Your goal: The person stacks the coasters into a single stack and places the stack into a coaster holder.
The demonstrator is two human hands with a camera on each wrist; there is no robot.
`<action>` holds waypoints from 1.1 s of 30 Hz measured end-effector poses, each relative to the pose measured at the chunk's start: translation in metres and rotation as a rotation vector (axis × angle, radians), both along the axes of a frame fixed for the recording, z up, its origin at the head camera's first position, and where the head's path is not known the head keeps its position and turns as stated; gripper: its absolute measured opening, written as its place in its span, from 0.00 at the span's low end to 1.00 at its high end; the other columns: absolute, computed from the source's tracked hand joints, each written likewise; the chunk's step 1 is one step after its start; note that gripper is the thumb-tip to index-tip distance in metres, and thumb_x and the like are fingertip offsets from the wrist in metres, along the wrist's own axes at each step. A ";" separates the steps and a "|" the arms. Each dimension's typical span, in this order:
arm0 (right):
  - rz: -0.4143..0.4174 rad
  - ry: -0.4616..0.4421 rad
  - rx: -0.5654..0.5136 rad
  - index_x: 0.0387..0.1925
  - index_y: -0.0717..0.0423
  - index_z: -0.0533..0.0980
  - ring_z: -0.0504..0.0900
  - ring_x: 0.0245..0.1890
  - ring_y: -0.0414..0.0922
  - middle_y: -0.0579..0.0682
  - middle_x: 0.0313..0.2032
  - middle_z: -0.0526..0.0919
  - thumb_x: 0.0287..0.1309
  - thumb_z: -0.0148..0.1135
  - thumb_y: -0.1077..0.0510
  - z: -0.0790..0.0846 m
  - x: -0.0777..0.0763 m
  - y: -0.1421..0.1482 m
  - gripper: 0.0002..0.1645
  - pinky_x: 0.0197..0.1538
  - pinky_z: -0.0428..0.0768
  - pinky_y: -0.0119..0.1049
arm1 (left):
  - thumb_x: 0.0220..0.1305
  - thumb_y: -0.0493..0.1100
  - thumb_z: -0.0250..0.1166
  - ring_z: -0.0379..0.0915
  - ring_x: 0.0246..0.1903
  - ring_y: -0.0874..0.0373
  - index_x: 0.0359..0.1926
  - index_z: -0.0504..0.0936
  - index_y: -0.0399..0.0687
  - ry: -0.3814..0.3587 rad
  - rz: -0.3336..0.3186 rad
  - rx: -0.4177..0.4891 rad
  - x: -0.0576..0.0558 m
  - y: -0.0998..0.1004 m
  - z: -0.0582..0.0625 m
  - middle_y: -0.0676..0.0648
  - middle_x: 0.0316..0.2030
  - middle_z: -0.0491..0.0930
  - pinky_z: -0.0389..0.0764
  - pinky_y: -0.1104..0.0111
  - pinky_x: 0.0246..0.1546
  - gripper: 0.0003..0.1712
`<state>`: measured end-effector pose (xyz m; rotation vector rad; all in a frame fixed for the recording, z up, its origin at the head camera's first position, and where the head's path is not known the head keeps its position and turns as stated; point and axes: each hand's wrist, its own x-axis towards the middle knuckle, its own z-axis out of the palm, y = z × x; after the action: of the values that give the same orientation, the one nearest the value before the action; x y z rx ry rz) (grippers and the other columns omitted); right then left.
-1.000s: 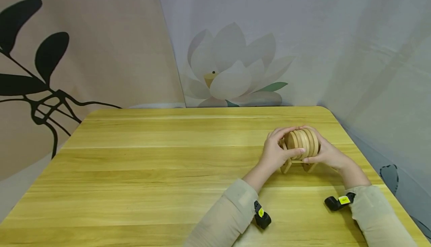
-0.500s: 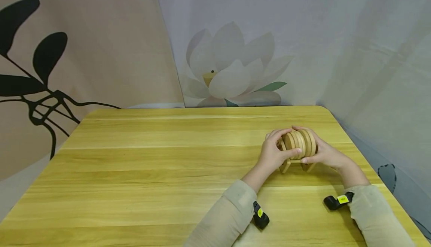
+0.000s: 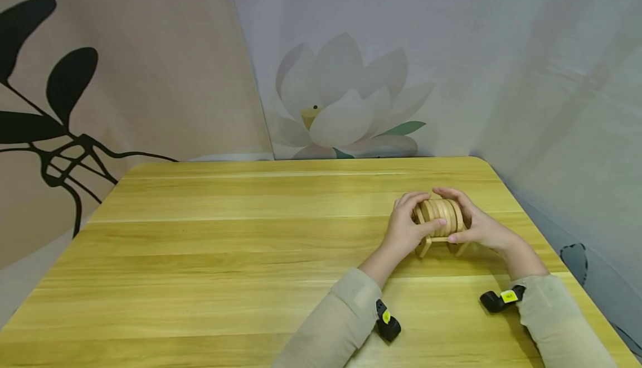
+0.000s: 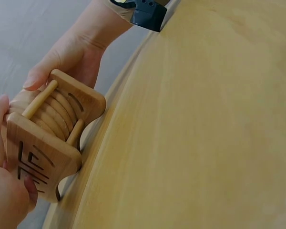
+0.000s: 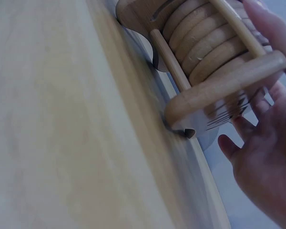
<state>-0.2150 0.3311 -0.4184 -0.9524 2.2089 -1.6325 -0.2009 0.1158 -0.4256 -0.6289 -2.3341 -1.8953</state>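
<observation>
- Both hands are on the wooden coaster rack (image 3: 441, 228), which stands on its feet on the yellow wooden table (image 3: 241, 256), toward the right side and nearer the far edge.
- The left hand (image 3: 407, 228) wraps the rack's left end, thumb lying across the front of the round coasters (image 3: 441, 214), fingers curled over the top: a clear grasp.
- The right hand (image 3: 478, 226) cups the right end, fingers arched over the top of the stack, thumb low at the front, also gripping.
- The left wrist view shows it up close: a slotted end panel (image 4: 35, 164), thin dowel rails (image 4: 38, 98), and discs lined up on edge between them (a neat row, face to face).
- In the right wrist view the right hand's fingers (image 5: 271, 28) lie over the top rail and discs, palm against the end panel.
- Behind the table hangs a cloth printed with a pale lotus (image 3: 346, 106); black wrist-worn devices (image 3: 388, 320) rest on the tabletop by the sleeves.
</observation>
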 end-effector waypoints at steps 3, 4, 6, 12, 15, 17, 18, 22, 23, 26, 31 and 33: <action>0.002 -0.013 -0.002 0.73 0.57 0.43 0.64 0.60 0.43 0.58 0.70 0.45 0.50 0.64 0.74 0.001 0.000 0.000 0.56 0.53 0.73 0.31 | 0.54 0.52 0.73 0.59 0.59 0.65 0.61 0.75 0.49 -0.007 0.002 0.003 0.000 0.000 0.001 0.61 0.59 0.68 0.67 0.67 0.58 0.34; 0.003 -0.021 -0.003 0.73 0.57 0.43 0.65 0.60 0.44 0.59 0.69 0.46 0.50 0.64 0.73 0.001 0.000 0.000 0.55 0.53 0.74 0.32 | 0.54 0.51 0.73 0.59 0.59 0.66 0.61 0.75 0.49 -0.007 0.002 0.004 0.000 0.000 0.001 0.61 0.59 0.68 0.67 0.67 0.58 0.34; 0.006 -0.038 -0.006 0.73 0.56 0.43 0.66 0.58 0.45 0.59 0.68 0.48 0.51 0.64 0.72 0.003 0.001 -0.001 0.55 0.52 0.75 0.33 | 0.54 0.52 0.73 0.59 0.59 0.66 0.62 0.74 0.49 -0.005 0.001 0.003 0.000 -0.001 0.001 0.61 0.59 0.68 0.67 0.67 0.58 0.34; 0.002 -0.065 -0.012 0.73 0.56 0.44 0.68 0.57 0.46 0.59 0.66 0.51 0.52 0.63 0.71 0.004 0.001 -0.002 0.54 0.51 0.76 0.35 | 0.55 0.52 0.72 0.59 0.59 0.65 0.62 0.74 0.49 0.002 -0.005 0.002 -0.001 -0.001 0.002 0.61 0.59 0.68 0.68 0.67 0.58 0.35; -0.011 -0.063 0.002 0.74 0.55 0.44 0.67 0.58 0.46 0.58 0.66 0.53 0.52 0.63 0.71 0.004 0.001 -0.002 0.54 0.53 0.74 0.34 | 0.55 0.53 0.72 0.59 0.59 0.65 0.62 0.74 0.49 -0.006 -0.006 0.005 0.000 -0.001 0.002 0.60 0.60 0.68 0.67 0.67 0.58 0.35; -0.025 -0.052 0.019 0.74 0.54 0.45 0.65 0.60 0.46 0.58 0.67 0.52 0.51 0.63 0.71 0.004 0.002 -0.001 0.54 0.54 0.72 0.32 | 0.56 0.53 0.71 0.58 0.59 0.65 0.63 0.74 0.49 -0.015 -0.009 0.004 0.000 -0.002 0.003 0.61 0.60 0.68 0.67 0.67 0.58 0.35; -0.032 -0.045 0.030 0.74 0.54 0.45 0.65 0.60 0.45 0.58 0.68 0.52 0.51 0.63 0.71 0.004 0.002 -0.001 0.54 0.55 0.71 0.32 | 0.56 0.53 0.71 0.58 0.59 0.65 0.63 0.74 0.49 -0.019 -0.011 0.003 0.001 -0.002 0.004 0.61 0.60 0.68 0.67 0.67 0.58 0.35; -0.065 -0.012 0.075 0.74 0.51 0.47 0.59 0.64 0.47 0.58 0.70 0.50 0.50 0.64 0.71 0.006 0.004 -0.001 0.55 0.61 0.61 0.48 | 0.56 0.54 0.71 0.58 0.60 0.65 0.63 0.74 0.50 -0.027 -0.016 0.006 0.002 -0.003 0.006 0.61 0.61 0.67 0.67 0.65 0.59 0.34; -0.074 -0.003 0.080 0.74 0.51 0.47 0.57 0.65 0.49 0.58 0.70 0.50 0.49 0.65 0.71 0.007 0.005 -0.002 0.55 0.62 0.57 0.54 | 0.56 0.54 0.71 0.58 0.60 0.65 0.63 0.74 0.50 -0.027 -0.016 0.008 0.002 -0.004 0.006 0.61 0.61 0.67 0.67 0.65 0.59 0.34; -0.099 0.021 0.085 0.74 0.52 0.48 0.47 0.69 0.56 0.56 0.72 0.48 0.48 0.65 0.71 0.010 0.007 -0.003 0.56 0.60 0.45 0.70 | 0.56 0.54 0.71 0.58 0.60 0.65 0.62 0.75 0.51 -0.023 -0.014 0.014 0.003 -0.005 0.009 0.62 0.61 0.67 0.66 0.65 0.59 0.34; -0.123 0.065 0.087 0.74 0.54 0.48 0.40 0.71 0.55 0.53 0.73 0.47 0.49 0.64 0.72 0.018 0.012 -0.003 0.55 0.62 0.36 0.70 | 0.56 0.54 0.71 0.57 0.60 0.66 0.62 0.75 0.53 -0.028 -0.024 0.010 0.003 -0.007 0.014 0.63 0.60 0.66 0.66 0.64 0.59 0.33; -0.129 0.080 0.092 0.74 0.54 0.48 0.42 0.71 0.48 0.53 0.73 0.47 0.50 0.64 0.73 0.022 0.014 -0.002 0.54 0.68 0.39 0.57 | 0.56 0.54 0.71 0.57 0.60 0.66 0.62 0.74 0.53 -0.034 -0.032 0.009 0.003 -0.008 0.017 0.64 0.60 0.66 0.66 0.63 0.59 0.33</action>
<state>-0.2013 0.3288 -0.3968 -0.8818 2.4225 -1.5557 -0.1976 0.1078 -0.4088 -0.6422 -2.3486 -1.9446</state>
